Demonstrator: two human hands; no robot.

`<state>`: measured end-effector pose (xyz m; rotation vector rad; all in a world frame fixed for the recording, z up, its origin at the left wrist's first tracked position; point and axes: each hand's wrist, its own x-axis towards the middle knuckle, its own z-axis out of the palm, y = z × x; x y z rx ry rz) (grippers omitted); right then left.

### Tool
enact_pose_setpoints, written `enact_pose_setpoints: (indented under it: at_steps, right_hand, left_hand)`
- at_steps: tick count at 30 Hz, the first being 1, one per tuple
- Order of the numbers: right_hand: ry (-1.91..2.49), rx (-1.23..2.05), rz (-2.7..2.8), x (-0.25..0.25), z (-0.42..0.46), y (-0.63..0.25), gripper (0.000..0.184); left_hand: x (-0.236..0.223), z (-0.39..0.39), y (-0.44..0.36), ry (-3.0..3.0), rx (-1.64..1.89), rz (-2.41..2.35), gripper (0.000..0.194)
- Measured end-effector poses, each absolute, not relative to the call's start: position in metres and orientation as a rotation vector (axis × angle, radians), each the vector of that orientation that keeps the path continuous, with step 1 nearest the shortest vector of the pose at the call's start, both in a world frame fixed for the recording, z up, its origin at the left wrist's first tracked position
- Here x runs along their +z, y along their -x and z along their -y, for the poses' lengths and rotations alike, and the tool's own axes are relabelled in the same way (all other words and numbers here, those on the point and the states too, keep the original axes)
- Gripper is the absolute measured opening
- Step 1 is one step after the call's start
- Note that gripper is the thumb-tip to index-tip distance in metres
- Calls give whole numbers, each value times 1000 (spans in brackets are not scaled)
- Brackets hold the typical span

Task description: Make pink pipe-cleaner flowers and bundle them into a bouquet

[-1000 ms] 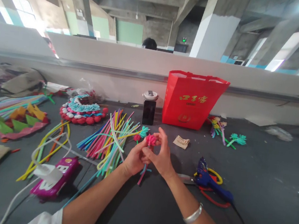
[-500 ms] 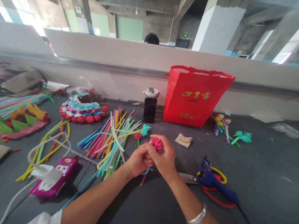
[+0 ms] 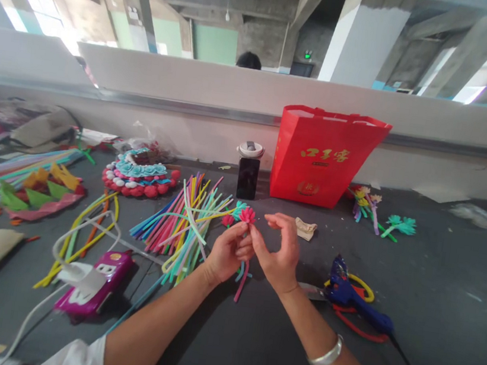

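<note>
My left hand (image 3: 229, 253) pinches a pink flower (image 3: 247, 215) just under its head, with fluffy petals that look made of pipe cleaner. A pink stem end (image 3: 239, 290) hangs below the hand. My right hand (image 3: 282, 253) is open, its fingers spread, and its thumb tip is at the flower's base. Whether the thumb touches the petals I cannot tell. Behind the left hand lie a teal flower (image 3: 240, 208) and a red flower (image 3: 227, 220). A pile of coloured pipe-cleaner-like stems (image 3: 184, 222) lies left of the hands.
A blue glue gun (image 3: 356, 302) lies over scissors (image 3: 312, 291) at right. A phone (image 3: 247, 178) leans on a cup (image 3: 250, 149) beside a red bag (image 3: 327, 157). Finished flowers (image 3: 400, 225) lie at right. A purple power strip (image 3: 97, 286) with a white cable sits at left.
My right hand has opened and moved away from the flower; its fingers are now raised and apart. The pink flower, earlier partly covered by both hands, is now upright in my left hand.
</note>
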<state>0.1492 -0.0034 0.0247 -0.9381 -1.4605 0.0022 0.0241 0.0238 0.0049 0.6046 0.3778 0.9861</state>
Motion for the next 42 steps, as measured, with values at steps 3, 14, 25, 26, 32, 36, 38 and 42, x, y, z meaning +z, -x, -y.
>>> enact_pose_setpoints:
  at_steps: [3,14,25,26,32,36,38,42]
  right_hand:
    - [953,-80,1557,26,2,-152,14]
    - [1049,-114,1595,22,-4,-155,4]
    - [1053,-69,1593,20,-6,-155,6]
    - [1049,-72,1593,20,-6,-155,6]
    - [1038,-88,1589,20,-6,-156,8]
    - [1023,-102,1595,23,-6,-156,8]
    - [1027,-109,1595,23,-6,-157,8]
    - [1030,-92,1590,25,-5,-157,9]
  left_hand:
    - [5,-24,-25,-654,1012,-386,20]
    - [6,-18,-30,-870,1061,-549,24]
    - [2,-18,-36,-915,1201,-658,25]
    - [1,-18,-36,-923,1199,-671,25]
    - [3,-20,-33,-950,1191,-705,25]
    - [9,-20,-32,-962,1194,-737,24]
    - [10,-19,-32,-963,1195,-744,23]
    - [11,-18,-32,-972,1180,-743,22]
